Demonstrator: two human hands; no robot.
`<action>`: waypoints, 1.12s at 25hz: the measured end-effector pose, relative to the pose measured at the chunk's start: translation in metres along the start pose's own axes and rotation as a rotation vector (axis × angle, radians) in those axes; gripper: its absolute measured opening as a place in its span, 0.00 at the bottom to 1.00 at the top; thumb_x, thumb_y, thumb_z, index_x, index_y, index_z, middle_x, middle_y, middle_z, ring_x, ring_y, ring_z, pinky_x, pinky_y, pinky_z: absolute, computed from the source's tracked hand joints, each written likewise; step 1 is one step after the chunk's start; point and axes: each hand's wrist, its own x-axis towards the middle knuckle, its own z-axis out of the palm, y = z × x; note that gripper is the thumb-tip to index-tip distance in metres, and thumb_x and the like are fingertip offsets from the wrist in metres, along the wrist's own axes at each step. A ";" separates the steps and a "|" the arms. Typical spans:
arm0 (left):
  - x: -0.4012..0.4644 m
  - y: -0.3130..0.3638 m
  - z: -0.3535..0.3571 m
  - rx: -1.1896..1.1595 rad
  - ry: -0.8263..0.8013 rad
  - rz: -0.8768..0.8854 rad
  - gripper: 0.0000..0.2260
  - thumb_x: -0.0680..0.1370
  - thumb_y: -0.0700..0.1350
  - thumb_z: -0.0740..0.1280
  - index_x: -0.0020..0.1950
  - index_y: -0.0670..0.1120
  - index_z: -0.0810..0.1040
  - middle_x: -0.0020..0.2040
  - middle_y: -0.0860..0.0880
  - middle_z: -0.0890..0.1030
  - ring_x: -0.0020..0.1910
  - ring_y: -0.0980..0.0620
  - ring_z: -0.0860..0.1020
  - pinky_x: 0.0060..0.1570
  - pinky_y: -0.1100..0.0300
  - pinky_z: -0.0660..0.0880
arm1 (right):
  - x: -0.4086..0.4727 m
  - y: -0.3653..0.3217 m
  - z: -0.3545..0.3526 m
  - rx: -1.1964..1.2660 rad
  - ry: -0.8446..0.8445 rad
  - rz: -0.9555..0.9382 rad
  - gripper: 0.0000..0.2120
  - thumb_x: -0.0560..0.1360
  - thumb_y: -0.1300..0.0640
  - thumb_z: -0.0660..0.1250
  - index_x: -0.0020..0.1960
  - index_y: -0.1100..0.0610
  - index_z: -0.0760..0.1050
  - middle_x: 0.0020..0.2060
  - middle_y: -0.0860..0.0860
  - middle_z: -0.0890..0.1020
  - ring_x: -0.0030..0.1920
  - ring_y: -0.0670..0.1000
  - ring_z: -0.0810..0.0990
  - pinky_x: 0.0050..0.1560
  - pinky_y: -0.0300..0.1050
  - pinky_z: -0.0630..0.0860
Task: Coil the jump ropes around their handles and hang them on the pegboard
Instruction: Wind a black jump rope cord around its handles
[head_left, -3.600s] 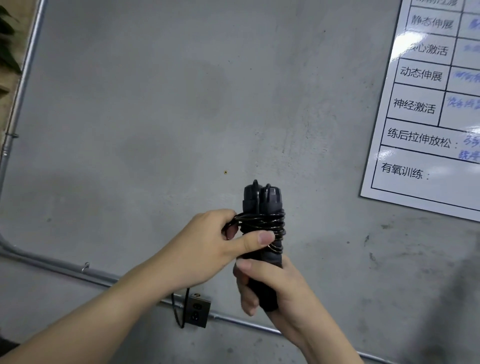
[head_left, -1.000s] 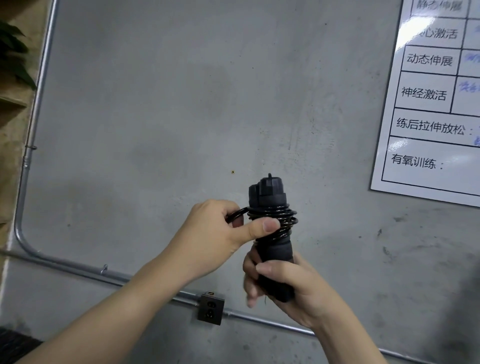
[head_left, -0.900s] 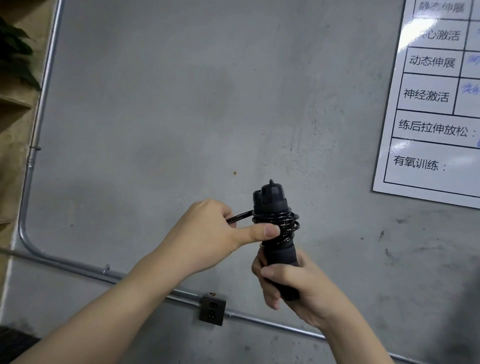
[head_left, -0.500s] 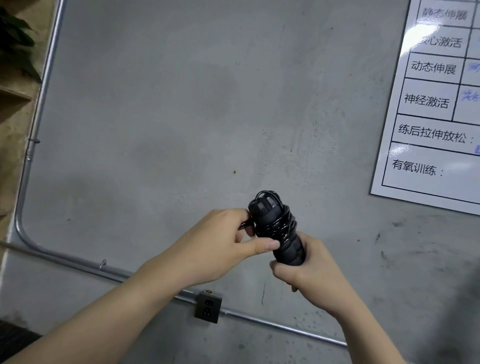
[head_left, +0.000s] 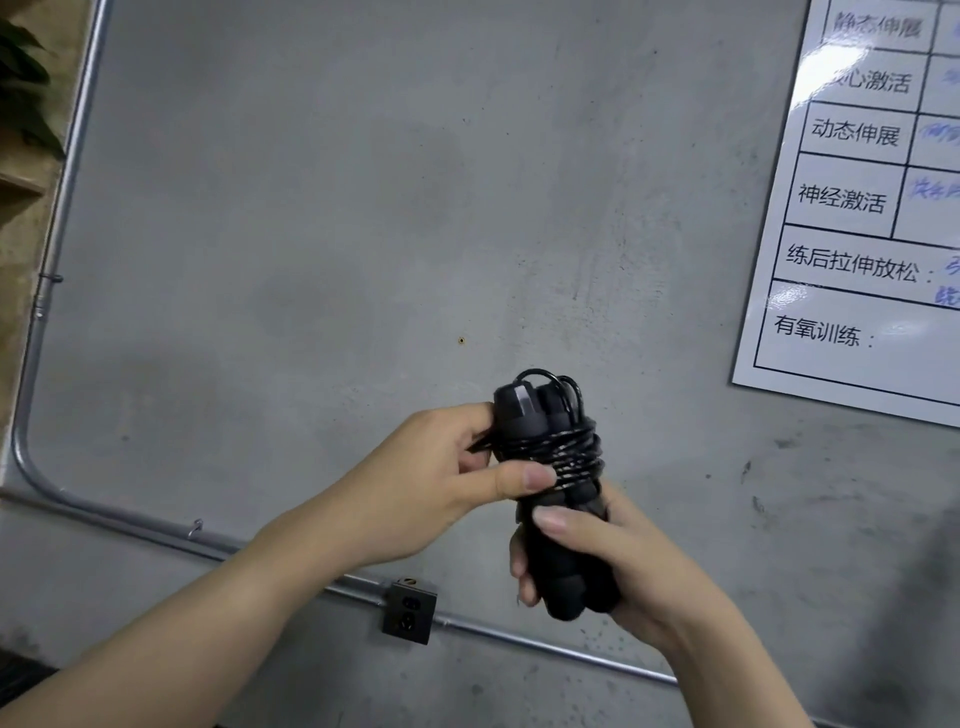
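Black jump rope (head_left: 558, 457), head view: cord coiled round its two paired handles, held upright before a grey concrete wall (head_left: 363, 208). Right hand (head_left: 613, 566) grips the handles' lower ends. Left hand (head_left: 431, 483) pinches the coil, thumb pressed on the windings. No containers visible.

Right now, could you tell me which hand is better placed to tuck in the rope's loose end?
Probably left: the left hand already pinches the thin black rope; the right hand grips the black foam handles.
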 end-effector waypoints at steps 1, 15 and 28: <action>-0.002 0.001 0.004 -0.081 -0.018 0.003 0.19 0.74 0.62 0.74 0.60 0.56 0.82 0.55 0.41 0.85 0.55 0.32 0.82 0.58 0.31 0.76 | -0.002 -0.001 0.000 0.111 -0.077 0.005 0.09 0.68 0.52 0.77 0.46 0.54 0.83 0.35 0.60 0.82 0.32 0.57 0.81 0.36 0.47 0.78; -0.001 0.012 0.004 0.479 0.158 -0.169 0.27 0.72 0.72 0.64 0.33 0.49 0.65 0.26 0.56 0.65 0.28 0.56 0.64 0.32 0.57 0.64 | 0.005 -0.007 -0.007 -0.309 0.296 -0.147 0.06 0.76 0.67 0.72 0.43 0.63 0.76 0.29 0.58 0.77 0.27 0.53 0.75 0.25 0.37 0.67; -0.002 -0.009 0.009 0.322 0.112 -0.120 0.37 0.71 0.79 0.58 0.41 0.43 0.76 0.30 0.56 0.70 0.30 0.57 0.68 0.34 0.57 0.67 | 0.003 0.011 0.001 -0.293 0.202 -0.188 0.18 0.77 0.48 0.71 0.65 0.49 0.73 0.50 0.57 0.84 0.43 0.58 0.85 0.37 0.43 0.76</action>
